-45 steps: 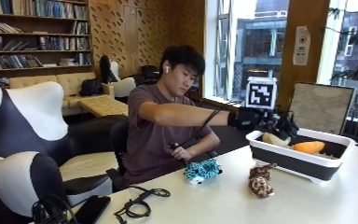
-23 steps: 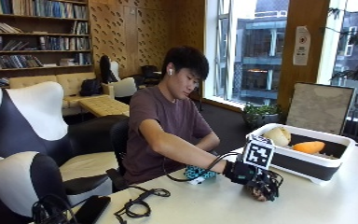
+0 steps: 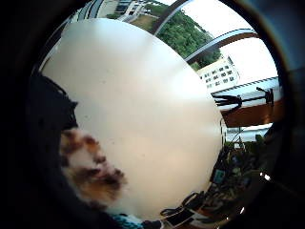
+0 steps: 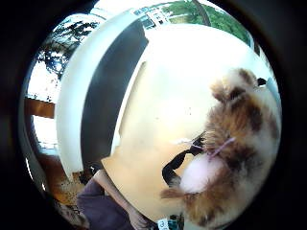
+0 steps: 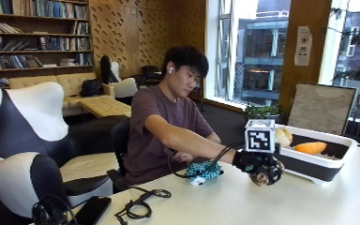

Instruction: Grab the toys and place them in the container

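Note:
In the outside view my gloved right hand (image 5: pixel 253 161) grips a brown and white furry toy (image 5: pixel 269 175) just above the table, close in front of the white container (image 5: pixel 322 163). That container has a dark band and holds an orange toy (image 5: pixel 310 147) and a cream one (image 5: pixel 283 137). A teal spotted toy (image 5: pixel 204 170) lies on the table by the person's bare left hand (image 5: pixel 182 157). Both palm views show the furry toy (image 4: pixel 235 143) (image 3: pixel 90 174) right against the palm, and the thumb side view also shows the container (image 4: pixel 103 96).
A coiled black cable (image 5: pixel 139 207) and a dark flat device (image 5: pixel 93 211) lie at the near left of the pale table (image 5: pixel 242 206). Black and white chairs stand to the left.
The hand came down from beside the container to the furry toy on the table, took hold of it and now has it lifted slightly.

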A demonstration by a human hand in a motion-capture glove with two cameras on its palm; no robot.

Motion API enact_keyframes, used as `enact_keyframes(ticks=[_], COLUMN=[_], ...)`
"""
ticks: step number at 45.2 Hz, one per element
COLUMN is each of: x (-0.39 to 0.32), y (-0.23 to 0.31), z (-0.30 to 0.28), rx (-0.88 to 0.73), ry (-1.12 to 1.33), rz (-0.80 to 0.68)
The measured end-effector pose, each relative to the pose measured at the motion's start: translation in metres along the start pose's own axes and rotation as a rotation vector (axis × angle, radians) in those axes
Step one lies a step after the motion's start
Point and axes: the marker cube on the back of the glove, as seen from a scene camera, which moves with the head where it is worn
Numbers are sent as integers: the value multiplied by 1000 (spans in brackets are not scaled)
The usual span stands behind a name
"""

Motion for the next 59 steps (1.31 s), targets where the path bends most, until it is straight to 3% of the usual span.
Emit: enact_keyframes(ticks=[15, 21, 25, 36, 40, 44, 53, 56, 59], x=[-16, -39, -48, -133, -152, -179, -211, -202, -207], y=[-44, -64, -79, -129, -146, -153, -153, -151, -145], z=[-151, -183, -186, -164, -141, -130, -104, -101, -108], rx=[183, 227, 241, 229, 217, 199, -158, -196, -195], ry=[95, 104, 199, 83, 281, 239, 156, 245, 166], rz=[-59, -111, -156, -22, -5, -14, 15, 99, 5])
